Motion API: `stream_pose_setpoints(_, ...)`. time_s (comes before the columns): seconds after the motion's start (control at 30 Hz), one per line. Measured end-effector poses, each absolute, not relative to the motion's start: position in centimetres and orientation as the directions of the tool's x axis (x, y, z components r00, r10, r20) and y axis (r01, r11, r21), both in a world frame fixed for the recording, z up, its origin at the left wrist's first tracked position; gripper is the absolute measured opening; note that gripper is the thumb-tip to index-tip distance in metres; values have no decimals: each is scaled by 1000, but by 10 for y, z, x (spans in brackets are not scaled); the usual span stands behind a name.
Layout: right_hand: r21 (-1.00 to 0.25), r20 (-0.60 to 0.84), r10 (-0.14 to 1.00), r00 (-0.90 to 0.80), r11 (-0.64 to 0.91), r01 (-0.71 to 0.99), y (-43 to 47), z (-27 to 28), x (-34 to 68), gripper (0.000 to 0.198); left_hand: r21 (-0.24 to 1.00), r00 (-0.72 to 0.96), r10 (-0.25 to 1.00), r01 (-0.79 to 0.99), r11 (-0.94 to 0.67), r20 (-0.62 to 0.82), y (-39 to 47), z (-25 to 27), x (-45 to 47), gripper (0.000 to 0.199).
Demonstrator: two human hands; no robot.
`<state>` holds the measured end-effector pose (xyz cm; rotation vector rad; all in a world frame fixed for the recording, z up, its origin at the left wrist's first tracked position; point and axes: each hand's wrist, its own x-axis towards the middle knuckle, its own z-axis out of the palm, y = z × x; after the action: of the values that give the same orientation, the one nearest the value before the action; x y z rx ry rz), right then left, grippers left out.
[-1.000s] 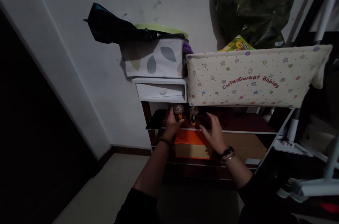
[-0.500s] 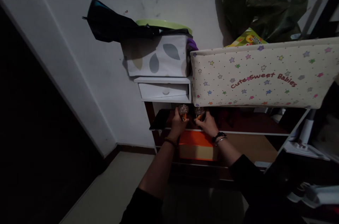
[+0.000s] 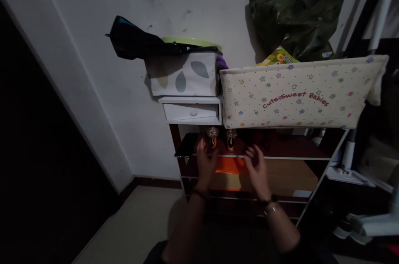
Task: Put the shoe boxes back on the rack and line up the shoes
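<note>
A pair of what look like sandals, with glittery uppers and orange insoles bearing a dark patch, stands on the dark red shelf (image 3: pixel 296 147). The left sandal (image 3: pixel 213 137) is just beyond my left hand (image 3: pixel 206 166), which is open, thumb and fingers apart, and partly overlaps it in view. Beside it, a small gap away, stands the right sandal (image 3: pixel 231 139). My right hand (image 3: pixel 257 170) is open with spread fingers, in front of the shelf edge and to the right of that sandal. Both hands are empty and slightly blurred.
One level down is an orange box (image 3: pixel 230 166), beside a brown cardboard box (image 3: pixel 289 176). Above are a small white drawer (image 3: pixel 191 112), a leaf-print box (image 3: pixel 187 75) and a star-print fabric bin (image 3: pixel 293 97) overhanging the shelf. A black flat item (image 3: pixel 188 143) lies left.
Both hands have let go of the sandals and drawn back toward me, the right one also moving rightward. The sandals now stand alone on the shelf. The view has shifted slightly.
</note>
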<state>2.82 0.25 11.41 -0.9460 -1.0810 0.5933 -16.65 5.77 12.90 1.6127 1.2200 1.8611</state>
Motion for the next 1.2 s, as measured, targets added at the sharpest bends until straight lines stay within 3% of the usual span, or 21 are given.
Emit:
stream_pose_setpoints(0.07,-900,348,804,482,431,-70,-36,85,42,60,852,-318,797,79,-518,514,21,102,-155,71)
stream_pose_setpoints(0.17,-922,118,828,548,297,-250,-81,47,55,46,913,-288,936,-291,-287,203,-35,60,-127,60)
stream_pose_setpoints(0.23,-871,10,874,487,247,-425,-99,38,55,44,848,-161,987,-522,-91,7,-64,47,-105,55)
stream_pose_setpoints(0.3,-784,-46,935,353,185,-593,-106,48,50,50,730,67,996,-678,84,-52,-83,53,-87,55)
stream_pose_setpoints(0.4,-686,21,987,159,130,-716,-112,89,44,67,582,305,952,-777,239,17,-96,90,-76,70)
stream_pose_setpoints(0.47,-668,124,990,72,136,-732,-120,123,47,82,574,348,933,-784,235,93,-102,120,-80,90)
stream_pose_setpoints(0.57,-666,277,961,-12,183,-723,-144,156,59,95,611,375,885,-780,139,277,-118,147,-96,104)
stream_pose_setpoints(0.7,-661,417,908,-49,265,-702,-179,156,75,89,581,349,782,-813,-21,517,-143,138,-118,112)
stream_pose_setpoints(0.8,-657,456,889,-37,309,-688,-193,142,80,84,602,328,778,-794,-81,537,-153,117,-126,117)
stream_pose_setpoints(1.0,-602,557,828,-64,350,-718,-199,134,79,79,503,278,669,-848,-166,690,-160,111,-125,105)
stream_pose_setpoints(1.2,-564,599,798,-61,367,-740,-200,130,81,80,516,292,664,-840,-167,689,-164,114,-126,95)
